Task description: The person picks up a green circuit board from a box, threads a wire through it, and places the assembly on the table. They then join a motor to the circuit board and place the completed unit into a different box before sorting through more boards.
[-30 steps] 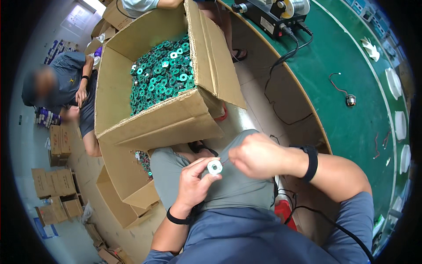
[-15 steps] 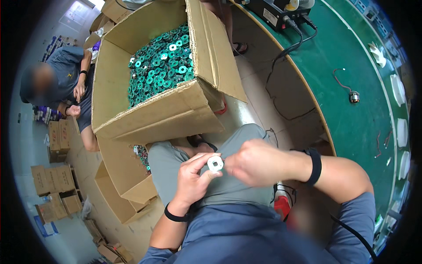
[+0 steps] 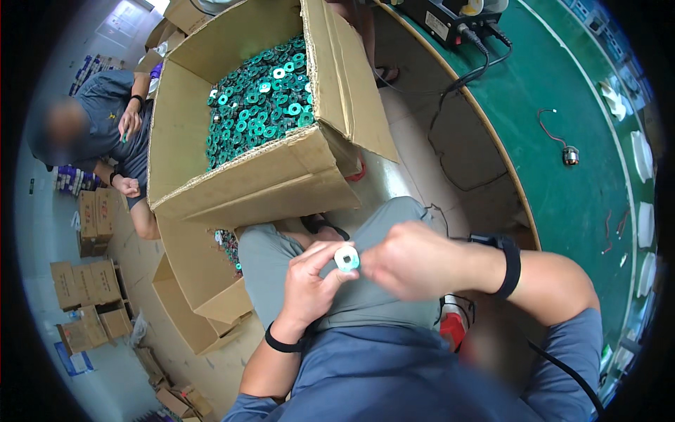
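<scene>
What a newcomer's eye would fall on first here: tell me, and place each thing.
The big open cardboard box would likely catch the eye first, at the upper middle, with its heap of green rings. Next comes the pale ring pinched in the left hand, just below the picture's centre, with the blurred right hand close beside it. The green table curves down the right side.
</scene>
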A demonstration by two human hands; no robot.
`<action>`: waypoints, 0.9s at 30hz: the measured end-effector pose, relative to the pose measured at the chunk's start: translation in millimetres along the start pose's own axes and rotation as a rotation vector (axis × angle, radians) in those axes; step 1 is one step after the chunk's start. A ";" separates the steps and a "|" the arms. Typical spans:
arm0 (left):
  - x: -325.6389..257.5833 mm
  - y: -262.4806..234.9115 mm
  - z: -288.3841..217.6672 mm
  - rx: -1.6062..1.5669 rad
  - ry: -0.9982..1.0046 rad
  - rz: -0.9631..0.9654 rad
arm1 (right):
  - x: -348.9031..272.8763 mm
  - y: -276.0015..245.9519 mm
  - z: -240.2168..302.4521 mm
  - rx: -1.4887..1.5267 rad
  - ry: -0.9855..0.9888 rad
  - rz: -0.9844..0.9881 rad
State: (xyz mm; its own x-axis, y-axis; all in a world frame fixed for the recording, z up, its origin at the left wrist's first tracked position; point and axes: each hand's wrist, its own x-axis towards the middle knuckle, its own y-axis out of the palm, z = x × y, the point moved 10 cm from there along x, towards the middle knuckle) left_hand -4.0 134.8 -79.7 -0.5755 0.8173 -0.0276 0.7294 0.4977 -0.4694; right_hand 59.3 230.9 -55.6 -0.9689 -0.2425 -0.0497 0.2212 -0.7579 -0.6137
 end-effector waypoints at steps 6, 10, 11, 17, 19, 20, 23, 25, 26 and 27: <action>-1.7 -1.4 5.5 0.063 0.001 -0.021 | 2.6 -2.9 -16.9 -0.020 0.081 -0.017; -0.2 -2.2 3.3 0.021 0.021 0.000 | 6.0 -6.7 -15.6 -0.067 0.058 -0.008; -2.0 -0.3 5.2 0.004 -0.001 0.016 | 2.1 -1.8 0.1 0.079 -0.034 -0.045; -2.6 0.9 4.9 -0.023 -0.009 0.041 | 2.9 -0.4 5.2 0.079 -0.011 -0.003; -1.7 -0.4 3.3 0.008 0.001 0.015 | 3.6 1.6 -22.4 -0.085 0.080 0.011; 0.4 -2.7 1.3 0.037 0.017 -0.009 | 7.4 -9.8 -34.7 -0.042 0.167 -0.040; -2.4 -2.3 0.0 0.021 0.016 0.022 | 3.9 2.0 6.3 0.098 0.015 0.027; -0.5 -1.8 -3.2 0.048 0.011 0.005 | 3.5 0.8 -26.2 -0.140 0.078 -0.012; 3.0 -2.9 -3.9 0.072 0.013 -0.013 | 3.4 -7.3 -21.4 -0.092 0.048 -0.065; 3.1 -3.7 -2.5 0.072 0.016 -0.013 | 2.8 -15.5 -16.8 -0.044 0.019 -0.118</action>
State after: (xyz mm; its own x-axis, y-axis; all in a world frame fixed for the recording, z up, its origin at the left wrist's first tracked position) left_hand -7.5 136.2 -75.8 -0.5785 0.8157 -0.0067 0.6928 0.4869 -0.5319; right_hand 51.2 252.1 -59.4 -0.9899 -0.1417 0.0100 0.1011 -0.7528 -0.6504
